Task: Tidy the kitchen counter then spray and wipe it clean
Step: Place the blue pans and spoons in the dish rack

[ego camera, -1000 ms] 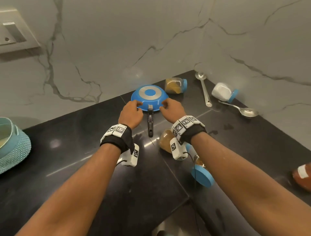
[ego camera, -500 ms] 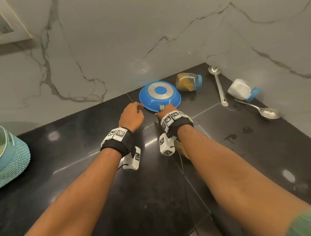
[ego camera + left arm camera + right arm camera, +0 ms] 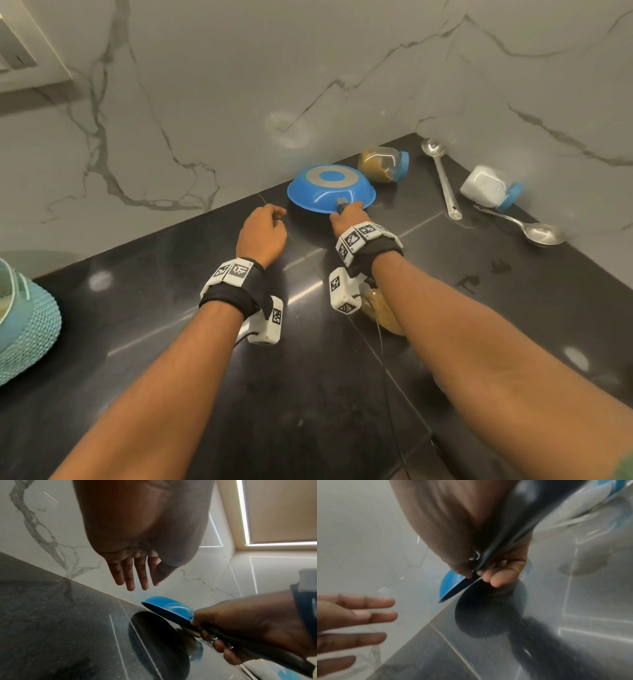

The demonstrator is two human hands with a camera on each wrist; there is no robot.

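Note:
A blue frying pan [image 3: 330, 190] is upside down near the back wall, lifted off the black counter [image 3: 154, 308] at a tilt. My right hand [image 3: 347, 219] grips its black handle [image 3: 248, 646]; the fingers curl round it in the left wrist view and in the right wrist view [image 3: 496, 574]. The pan's rim [image 3: 164, 614] hangs above its dark reflection. My left hand [image 3: 262, 229] hovers just left of the pan, holding nothing; its fingers [image 3: 133, 574] are straight and relaxed.
A jar of brown spice [image 3: 383, 164] lies on its side behind the pan. Two steel spoons [image 3: 445, 181] [image 3: 527, 229] and a tipped white jar with a blue lid [image 3: 489, 186] lie at the right. Another jar [image 3: 383, 311] sits under my right forearm. A teal woven basket [image 3: 24, 329] stands at the left edge.
Both hands were on the pan's rim a second ago. My right hand has shifted to the handle and raised the pan; my left hand has let go and drawn back left.

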